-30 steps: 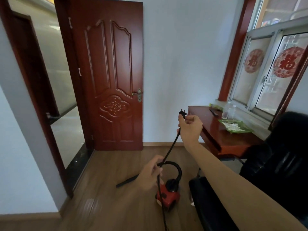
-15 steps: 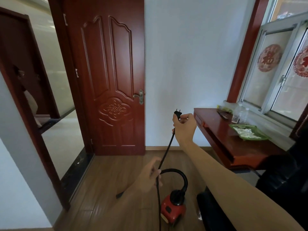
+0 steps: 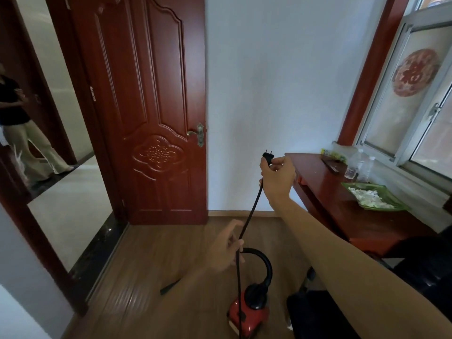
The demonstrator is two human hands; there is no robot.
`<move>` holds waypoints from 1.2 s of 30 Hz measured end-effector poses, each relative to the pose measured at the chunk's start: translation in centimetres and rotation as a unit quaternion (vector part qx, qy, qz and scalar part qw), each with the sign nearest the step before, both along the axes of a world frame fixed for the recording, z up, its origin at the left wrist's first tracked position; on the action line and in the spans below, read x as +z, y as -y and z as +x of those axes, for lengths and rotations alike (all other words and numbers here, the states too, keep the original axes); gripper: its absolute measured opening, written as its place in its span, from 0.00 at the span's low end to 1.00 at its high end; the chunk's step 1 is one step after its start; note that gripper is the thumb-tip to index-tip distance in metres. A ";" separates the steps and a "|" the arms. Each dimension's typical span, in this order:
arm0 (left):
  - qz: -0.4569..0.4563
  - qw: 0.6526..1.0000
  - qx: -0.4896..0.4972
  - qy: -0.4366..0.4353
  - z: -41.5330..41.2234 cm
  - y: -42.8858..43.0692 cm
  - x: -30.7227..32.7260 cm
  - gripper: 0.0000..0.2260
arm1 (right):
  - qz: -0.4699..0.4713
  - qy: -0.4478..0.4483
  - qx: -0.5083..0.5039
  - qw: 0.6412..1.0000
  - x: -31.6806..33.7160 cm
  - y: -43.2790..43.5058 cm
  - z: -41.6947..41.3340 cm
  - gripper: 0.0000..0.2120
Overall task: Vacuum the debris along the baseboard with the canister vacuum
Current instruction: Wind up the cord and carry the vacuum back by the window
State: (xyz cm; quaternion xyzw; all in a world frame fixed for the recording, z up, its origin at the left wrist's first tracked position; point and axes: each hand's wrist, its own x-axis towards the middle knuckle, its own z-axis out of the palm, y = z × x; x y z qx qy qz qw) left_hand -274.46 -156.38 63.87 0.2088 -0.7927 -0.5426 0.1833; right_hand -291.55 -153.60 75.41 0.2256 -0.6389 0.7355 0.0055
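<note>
A small red canister vacuum (image 3: 249, 316) sits on the wood floor at the bottom centre, its black hose (image 3: 267, 267) arching up from it. The black nozzle tip (image 3: 170, 286) lies on the floor to its left. My right hand (image 3: 278, 177) is raised in front of the white wall and pinches the black plug (image 3: 268, 156), prongs up. The black power cord (image 3: 249, 216) runs down from it through my left hand (image 3: 226, 248), which is closed loosely around it above the vacuum. A light wooden baseboard (image 3: 242, 213) runs along the foot of the wall.
A dark red door (image 3: 146, 113) stands open at the left beside a doorway, where another person (image 3: 17, 133) stands. A red wooden desk (image 3: 342, 206) with a green tray (image 3: 374, 196) and a glass is at the right under the window. A black chair (image 3: 318, 314) is at the lower right.
The view has moved closer to the wall and turned slightly left. My right hand still holds the plug up; my left hand has slid along the cord. A person has appeared in the doorway.
</note>
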 end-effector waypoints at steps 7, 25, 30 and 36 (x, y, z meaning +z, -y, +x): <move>0.001 1.000 -0.030 0.006 -3.6 4.3 -1.5 0.15 | 0.022 -0.003 -0.033 0.999 -1.8 3.4 -3.4 0.11; 0.002 0.983 -0.185 0.007 -15.1 19.9 -6.4 0.12 | 0.078 -0.001 -0.168 0.983 -4.2 14.8 -12.0 0.13; -0.004 0.976 -0.215 0.017 -18.0 21.0 -9.2 0.09 | 0.101 0.005 -0.203 0.974 -7.1 15.1 -14.6 0.10; -0.003 0.969 -0.234 0.079 -22.2 22.0 -13.3 0.11 | 0.139 0.036 -0.249 0.958 -12.3 15.1 -19.6 0.09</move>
